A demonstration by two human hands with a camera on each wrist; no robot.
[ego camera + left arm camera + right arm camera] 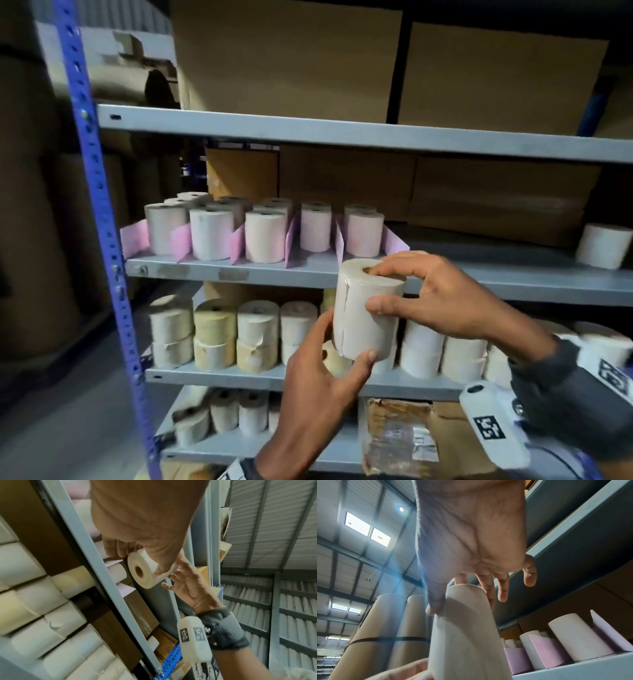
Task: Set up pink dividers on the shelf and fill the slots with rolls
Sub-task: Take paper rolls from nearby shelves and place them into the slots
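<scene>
Both hands hold one white roll (364, 308) upright — left hand (322, 370) at 7 o'clock, right hand (428, 301) at 3 — before the pink dividers (239, 241).

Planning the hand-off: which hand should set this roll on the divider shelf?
Probably the right hand: it grips the roll from above, nearer the shelf; the left hand only supports its bottom.
</scene>
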